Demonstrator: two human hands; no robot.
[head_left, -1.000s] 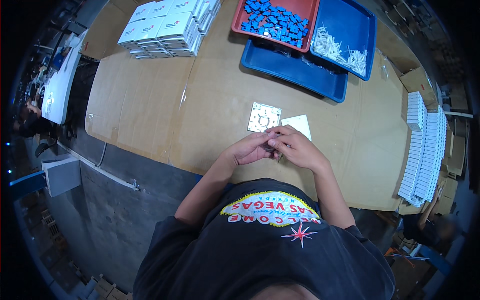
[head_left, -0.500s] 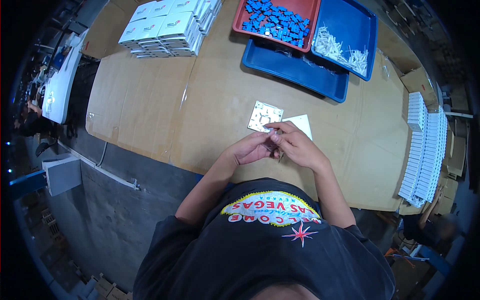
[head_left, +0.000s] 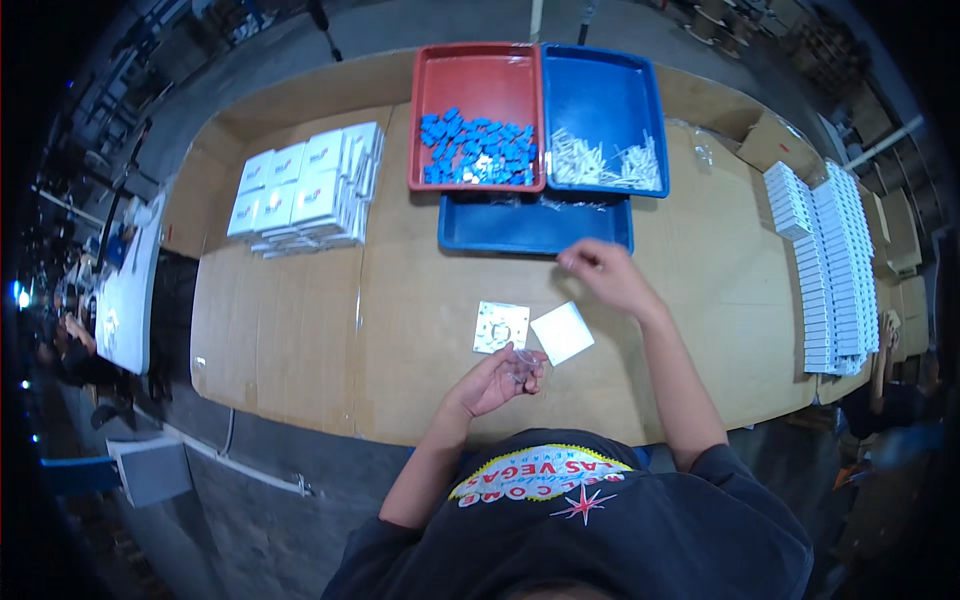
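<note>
My left hand (head_left: 490, 385) is closed round a small crumpled clear plastic bag (head_left: 523, 367), just in front of two white squares on the cardboard-covered table. One is a square plate (head_left: 502, 318) showing its ribbed or cut-out side. The other, a plain white square (head_left: 563, 332), lies turned at an angle on its right. Raised near the front edge of the lower blue tray (head_left: 480, 228), my right hand (head_left: 610, 275) has its fingers curled together; whether anything is between them is hidden.
A red tray (head_left: 480, 80) holds many blue plastic pieces (head_left: 480, 150). Beside it, a blue tray (head_left: 605, 90) contains thin white pieces (head_left: 635, 165). Stacked white boxes (head_left: 315, 200) stand left, and rows of white parts (head_left: 840, 270) line the right edge. Other people work at both sides.
My right hand has left my left hand and reached forward to the lower blue tray. The view has tilted up, showing more of the trays and both white squares.
</note>
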